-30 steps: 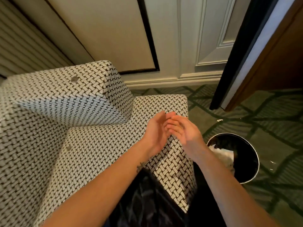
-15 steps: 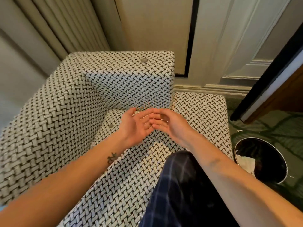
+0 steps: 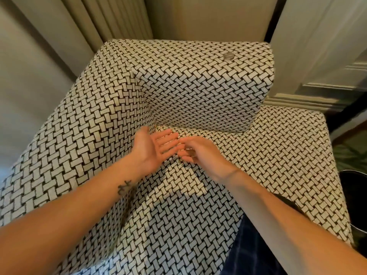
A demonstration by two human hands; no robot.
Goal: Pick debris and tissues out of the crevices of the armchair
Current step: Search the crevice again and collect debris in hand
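Note:
The armchair [image 3: 198, 80] is covered in black-and-white woven fabric and fills most of the view. My left hand [image 3: 151, 149] hovers palm-up over the seat near the back corner crevice, fingers straight. My right hand [image 3: 198, 153] is beside it, back up, its fingertips touching the left hand's fingers. Neither hand shows anything held. The crevice between the seat and the arm [image 3: 198, 130] runs just beyond the hands; no tissue or debris shows in it.
A dark round waste bin [image 3: 357, 205] stands at the right edge beside the chair. Curtains [image 3: 111, 16] hang behind the chair on the left and a panelled wall [image 3: 317, 46] is behind on the right. My knee in dark checked cloth [image 3: 256, 253] presses against the seat front.
The view has swung left, away from the bin, bringing the chair's back corner to the centre. Both hands have moved together from the seat's front edge toward that corner, still touching.

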